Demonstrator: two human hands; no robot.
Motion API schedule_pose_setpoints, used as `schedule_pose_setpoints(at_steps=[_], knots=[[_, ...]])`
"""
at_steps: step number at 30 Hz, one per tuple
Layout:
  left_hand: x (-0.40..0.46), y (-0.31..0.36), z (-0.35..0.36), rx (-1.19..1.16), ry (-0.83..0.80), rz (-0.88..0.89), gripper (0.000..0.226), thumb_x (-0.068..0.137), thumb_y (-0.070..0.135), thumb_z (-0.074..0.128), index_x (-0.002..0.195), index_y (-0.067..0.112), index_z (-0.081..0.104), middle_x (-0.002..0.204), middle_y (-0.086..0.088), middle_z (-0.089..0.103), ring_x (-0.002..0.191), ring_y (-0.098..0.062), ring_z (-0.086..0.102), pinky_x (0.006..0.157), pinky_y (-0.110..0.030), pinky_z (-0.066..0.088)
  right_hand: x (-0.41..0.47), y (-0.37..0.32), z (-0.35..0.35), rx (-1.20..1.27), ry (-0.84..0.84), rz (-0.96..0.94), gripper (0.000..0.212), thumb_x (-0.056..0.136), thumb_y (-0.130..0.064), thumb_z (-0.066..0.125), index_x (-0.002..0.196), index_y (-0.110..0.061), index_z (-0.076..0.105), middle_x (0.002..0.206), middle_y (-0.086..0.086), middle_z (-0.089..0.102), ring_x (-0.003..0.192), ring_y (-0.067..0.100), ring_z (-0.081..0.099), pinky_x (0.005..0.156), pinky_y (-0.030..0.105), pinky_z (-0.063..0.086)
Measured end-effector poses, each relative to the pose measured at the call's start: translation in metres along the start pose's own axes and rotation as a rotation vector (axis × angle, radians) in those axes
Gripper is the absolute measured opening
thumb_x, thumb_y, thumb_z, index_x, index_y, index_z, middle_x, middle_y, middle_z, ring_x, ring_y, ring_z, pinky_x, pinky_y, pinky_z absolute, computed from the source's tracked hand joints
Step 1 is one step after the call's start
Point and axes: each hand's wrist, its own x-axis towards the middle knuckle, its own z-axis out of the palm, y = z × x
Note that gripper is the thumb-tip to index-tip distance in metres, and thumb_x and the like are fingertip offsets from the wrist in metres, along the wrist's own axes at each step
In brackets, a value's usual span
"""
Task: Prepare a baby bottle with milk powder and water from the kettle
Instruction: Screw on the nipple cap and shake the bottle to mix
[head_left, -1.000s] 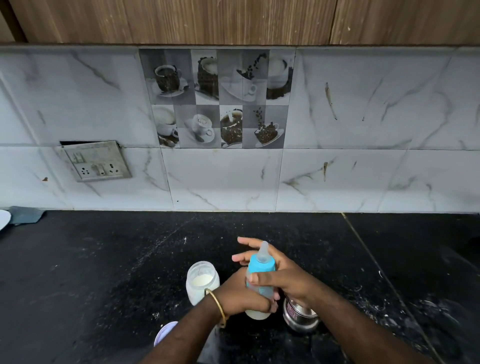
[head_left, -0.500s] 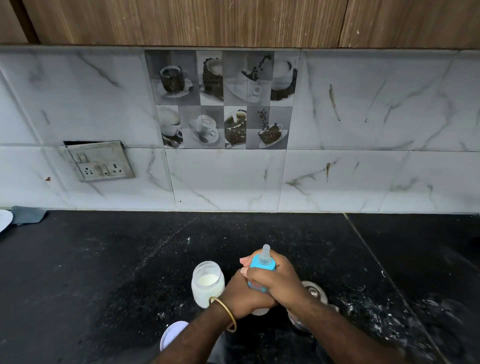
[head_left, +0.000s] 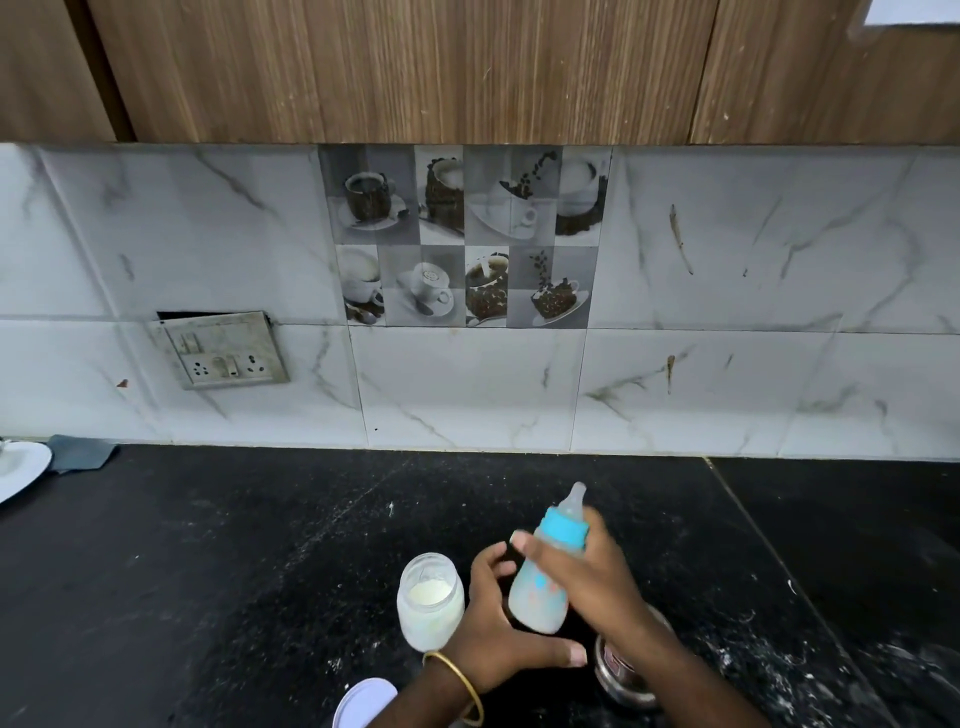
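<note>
Here the right hand (head_left: 597, 577) is gripping one tilted baby bottle (head_left: 545, 577); the left hand (head_left: 493, 639) is hovering loosely open beside it. One open powder jar (head_left: 430, 603) is standing just left, broad bare countertop (head_left: 208, 571) lying beyond

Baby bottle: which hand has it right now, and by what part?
The right hand grips the baby bottle round its body, below the blue collar. The left hand holds nothing.

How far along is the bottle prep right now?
Done: the baby bottle with blue collar and teat is capped and looks full of milky liquid. In hand: the right hand grips it, tilted, off the counter; the left hand hovers beside it, open. Left: the open glass jar of white powder needs its white lid.
</note>
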Motion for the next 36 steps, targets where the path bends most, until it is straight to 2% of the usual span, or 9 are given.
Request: schedule_pose_setpoints(at_steps=[5,9,12,15,25,30,32,35,36], knots=[[-0.003,0.015,-0.01,-0.161,-0.086,-0.012,0.074,0.057,0.025,0.09,0.12,0.011,0.054,0.11,-0.009,0.072,0.081,-0.018,0.071,0.065,-0.029,0.058,0.017,-0.018,-0.005,-0.083,-0.078,-0.107,0.068,0.072,-0.038,0.088,0.117,-0.025,0.04,0.104,0.002,0.066,0.087,0.012,0.071,0.071,0.027,0.06],[-0.008,0.014,-0.012,-0.198,-0.082,0.005,0.049,0.066,0.014,0.085,0.109,0.005,0.064,0.093,-0.006,0.077,0.08,-0.015,0.071,0.072,-0.026,0.058,0.009,-0.006,-0.001,-0.207,-0.137,-0.223,0.079,0.074,-0.042,0.085,0.133,-0.037,0.032,0.107,-0.008,0.066,0.092,0.009,0.07,0.08,0.025,0.059],[-0.011,0.011,-0.013,-0.199,-0.079,0.025,0.039,0.074,0.004,0.08,0.109,0.005,0.064,0.094,-0.005,0.077,0.084,-0.014,0.072,0.074,-0.024,0.057,0.007,-0.003,0.001,-0.283,-0.146,-0.307,0.104,0.079,-0.048,0.078,0.151,-0.05,0.003,0.119,-0.006,0.065,0.1,0.006,0.068,0.09,0.029,0.057],[-0.011,0.01,-0.015,-0.189,-0.099,0.039,0.033,0.077,0.002,0.077,0.108,0.009,0.065,0.093,-0.004,0.077,0.083,-0.015,0.071,0.073,-0.025,0.057,0.003,-0.001,0.005,-0.377,-0.167,-0.379,0.097,0.084,-0.054,0.068,0.149,-0.057,-0.004,0.141,-0.004,0.051,0.115,0.007,0.061,0.102,0.037,0.052],[-0.006,-0.001,-0.013,-0.163,-0.08,-0.031,0.046,0.076,0.002,0.078,0.117,0.005,0.057,0.1,-0.006,0.076,0.089,-0.021,0.071,0.08,-0.031,0.058,0.004,0.012,0.006,-0.375,-0.142,-0.44,0.098,0.08,-0.052,0.073,0.147,-0.061,0.003,0.148,-0.008,0.047,0.123,0.007,0.057,0.106,0.039,0.049],[-0.005,-0.01,-0.017,-0.061,-0.133,-0.13,0.11,0.054,0.016,0.094,0.146,0.02,0.033,0.126,-0.01,0.063,0.092,-0.025,0.075,0.087,-0.04,0.061,0.01,-0.002,0.002,-0.567,-0.116,-0.541,0.093,0.084,-0.05,0.071,0.144,-0.063,0.001,0.144,-0.005,0.049,0.121,0.007,0.055,0.103,0.028,0.047],[-0.007,-0.013,-0.019,-0.042,-0.144,-0.188,0.131,0.045,0.019,0.094,0.153,0.019,0.02,0.129,-0.005,0.057,0.09,-0.024,0.075,0.085,-0.04,0.062,0.023,-0.027,-0.011,-0.39,0.02,-0.57,0.092,0.083,-0.039,0.078,0.146,-0.055,0.012,0.133,-0.002,0.056,0.107,0.01,0.064,0.094,0.027,0.054],[-0.01,-0.011,-0.02,-0.03,-0.153,-0.205,0.129,0.041,0.025,0.094,0.151,0.014,0.027,0.129,-0.003,0.06,0.097,-0.027,0.075,0.087,-0.04,0.061,0.048,-0.05,-0.032,0.072,0.35,-0.583,0.096,0.083,-0.018,0.078,0.149,-0.04,0.012,0.133,0.009,0.055,0.102,0.018,0.068,0.089,0.032,0.06],[-0.01,-0.008,-0.02,-0.029,-0.154,-0.204,0.126,0.042,0.026,0.094,0.15,0.014,0.03,0.128,-0.003,0.06,0.096,-0.025,0.075,0.087,-0.039,0.061,0.048,-0.049,-0.03,0.084,0.372,-0.579,0.097,0.083,-0.019,0.078,0.149,-0.041,0.01,0.134,0.011,0.054,0.104,0.021,0.067,0.091,0.035,0.059]])
